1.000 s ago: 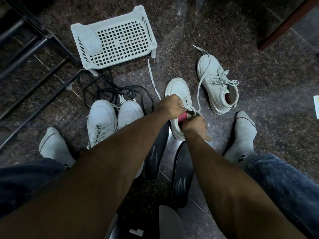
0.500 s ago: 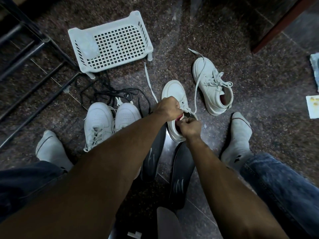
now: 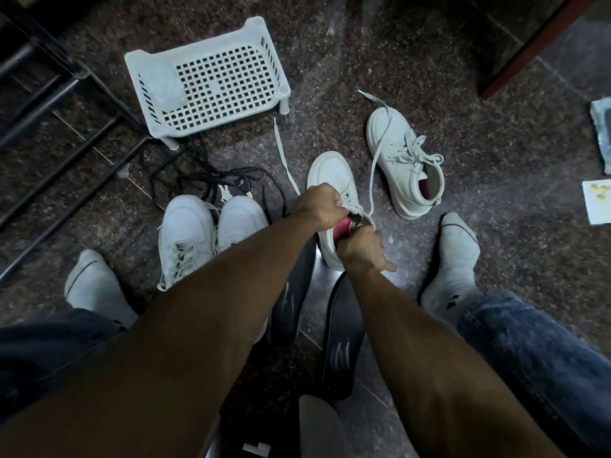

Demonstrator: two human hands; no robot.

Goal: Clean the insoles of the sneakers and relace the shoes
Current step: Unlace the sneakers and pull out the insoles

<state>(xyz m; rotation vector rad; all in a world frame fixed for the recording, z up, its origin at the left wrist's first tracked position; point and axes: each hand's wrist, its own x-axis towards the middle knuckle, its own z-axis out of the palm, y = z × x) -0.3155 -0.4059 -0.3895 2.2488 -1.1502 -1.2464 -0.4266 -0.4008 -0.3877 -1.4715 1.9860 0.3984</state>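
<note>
Down on a dark speckled stone floor, a person sits with legs spread, grey socks and blue jeans on either side. Off to the far left there's a black metal rack, and a white perforated plastic basket sits further out with a tangle of black laces just below it.

Between the feet stands a white low-top sneaker with a pink lining, toe pointing away. The left hand is curled into a fist over its lace area, gripping the white flat shoelace right by the tongue. The right hand pinches the lace at the collar, pinky sticking out. Hands are almost touching, both right on top of the shoe opening.

Its matching sneaker lies to the right, loosely laced. A second white pair stands left of the arms, and two dark insoles lie on the floor under the forearms.
</note>
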